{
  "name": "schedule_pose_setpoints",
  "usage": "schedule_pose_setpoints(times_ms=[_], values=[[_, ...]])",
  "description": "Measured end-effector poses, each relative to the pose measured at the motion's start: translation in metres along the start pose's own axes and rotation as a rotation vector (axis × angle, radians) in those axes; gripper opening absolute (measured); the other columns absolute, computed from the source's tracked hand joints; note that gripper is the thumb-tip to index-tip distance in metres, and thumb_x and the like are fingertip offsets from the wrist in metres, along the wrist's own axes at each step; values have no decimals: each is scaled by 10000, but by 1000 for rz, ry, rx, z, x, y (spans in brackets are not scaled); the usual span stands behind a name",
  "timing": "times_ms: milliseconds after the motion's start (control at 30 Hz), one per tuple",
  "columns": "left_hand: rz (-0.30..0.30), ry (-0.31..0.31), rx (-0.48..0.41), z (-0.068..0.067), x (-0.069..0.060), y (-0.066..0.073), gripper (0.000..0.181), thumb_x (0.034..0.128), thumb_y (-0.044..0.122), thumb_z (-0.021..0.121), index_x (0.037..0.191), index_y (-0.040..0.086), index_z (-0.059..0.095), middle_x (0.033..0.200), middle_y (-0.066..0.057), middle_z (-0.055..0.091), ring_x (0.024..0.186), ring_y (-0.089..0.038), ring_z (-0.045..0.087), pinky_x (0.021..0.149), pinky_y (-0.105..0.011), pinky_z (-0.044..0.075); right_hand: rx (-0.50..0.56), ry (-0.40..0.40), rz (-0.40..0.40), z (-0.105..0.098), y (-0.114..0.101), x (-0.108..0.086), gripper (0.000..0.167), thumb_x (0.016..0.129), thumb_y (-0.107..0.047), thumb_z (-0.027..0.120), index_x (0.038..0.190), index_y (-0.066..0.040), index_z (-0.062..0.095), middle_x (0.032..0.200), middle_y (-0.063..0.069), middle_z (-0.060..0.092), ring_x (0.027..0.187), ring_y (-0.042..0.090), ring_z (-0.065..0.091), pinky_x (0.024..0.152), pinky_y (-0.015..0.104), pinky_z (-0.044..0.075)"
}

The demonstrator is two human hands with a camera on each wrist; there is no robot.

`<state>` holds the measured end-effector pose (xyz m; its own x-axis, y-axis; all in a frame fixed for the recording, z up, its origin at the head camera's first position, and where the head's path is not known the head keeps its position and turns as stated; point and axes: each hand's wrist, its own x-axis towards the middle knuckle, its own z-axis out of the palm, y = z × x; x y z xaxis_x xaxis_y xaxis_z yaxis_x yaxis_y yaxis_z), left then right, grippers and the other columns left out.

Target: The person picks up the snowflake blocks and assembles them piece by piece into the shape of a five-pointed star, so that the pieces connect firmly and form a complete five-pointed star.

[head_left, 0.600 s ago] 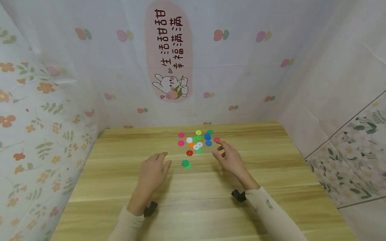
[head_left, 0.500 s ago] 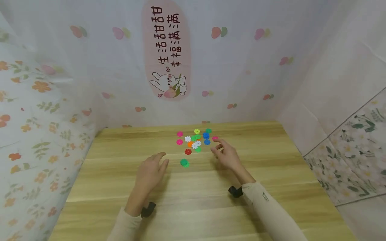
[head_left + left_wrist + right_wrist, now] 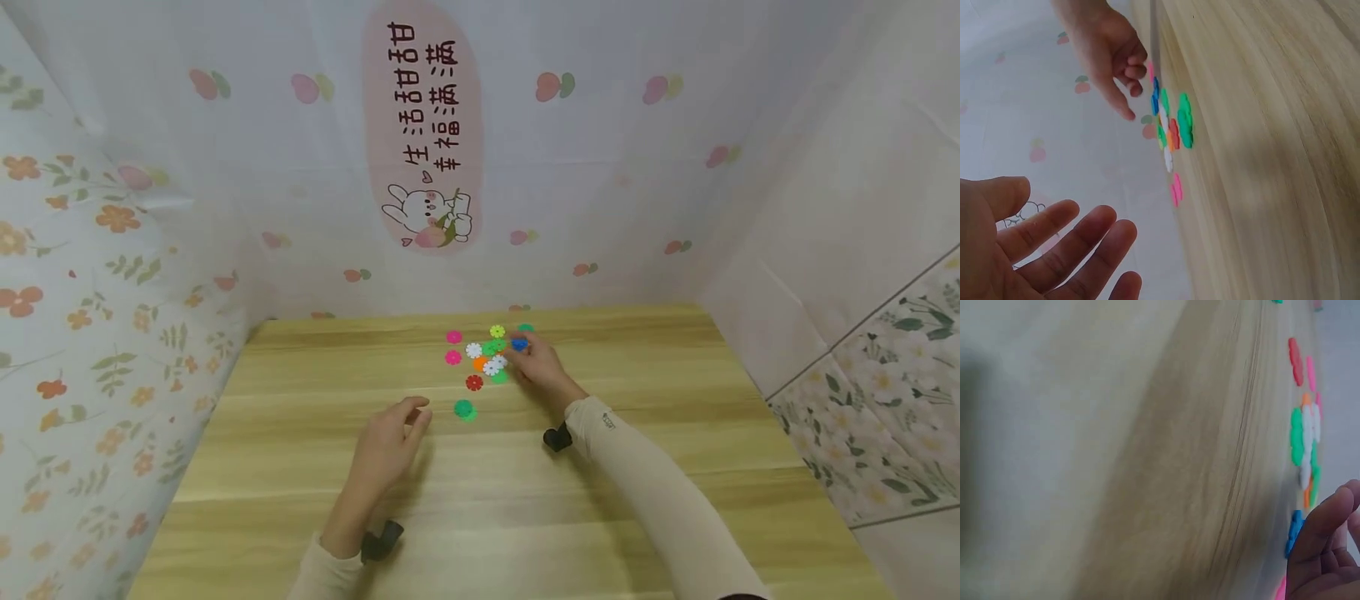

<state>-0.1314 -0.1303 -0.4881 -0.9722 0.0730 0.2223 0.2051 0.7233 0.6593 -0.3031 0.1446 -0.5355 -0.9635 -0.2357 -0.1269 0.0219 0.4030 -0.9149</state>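
Several flower-shaped plastic discs lie in a loose cluster on the table. Among them are white discs (image 3: 491,367), a red disc (image 3: 474,382), pink discs (image 3: 453,357), a yellow disc (image 3: 497,332) and a blue disc (image 3: 520,343). My right hand (image 3: 542,367) hovers over the cluster's right side, its fingers bent and covering some discs; nothing shows in its grasp in the right wrist view. Two overlapping green discs (image 3: 465,410) sit nearer to me. Left of these, my left hand (image 3: 386,442) is above the table, fingers relaxed and apart, holding nothing.
The wood-grain table (image 3: 480,517) meets a white printed cloth (image 3: 600,208) at its back edge. Floral cloth (image 3: 112,333) hangs along the left side, and another flowered panel (image 3: 892,400) along the right. Each wrist carries a black camera mount (image 3: 382,542).
My right hand has moved left and farther in, from beside the right-hand pink disc to above the cluster. My left hand has shifted only slightly. The uncovered discs lie as before.
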Motion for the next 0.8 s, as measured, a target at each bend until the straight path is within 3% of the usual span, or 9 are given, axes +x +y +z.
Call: schedule_pose_setpoints(times_ms=[300,467,800], values=[[6,5,-18,1,-1,3,238,1002,262,629,1181,121,697,979,-31,734,842,-198,697,753,-430,558,-34,28,146,9,-5,20,481,965,-195,674,1407,-111,504,560,66,546,394,125,468,406,259,458],[10,16,-1,0,-4,2,258,1010,289,616,1187,118,695,989,-20,731,852,-189,692,728,-406,555,-136,43,212,16,-5,28,516,927,-199,710,1405,-153,521,575,74,594,383,120,486,401,252,466],[32,12,-12,3,-7,8,268,996,264,641,1183,80,694,990,-17,731,894,-182,683,746,-393,552,-355,72,129,25,-3,30,445,923,-214,717,1330,-104,572,527,45,566,370,111,508,410,243,480]])
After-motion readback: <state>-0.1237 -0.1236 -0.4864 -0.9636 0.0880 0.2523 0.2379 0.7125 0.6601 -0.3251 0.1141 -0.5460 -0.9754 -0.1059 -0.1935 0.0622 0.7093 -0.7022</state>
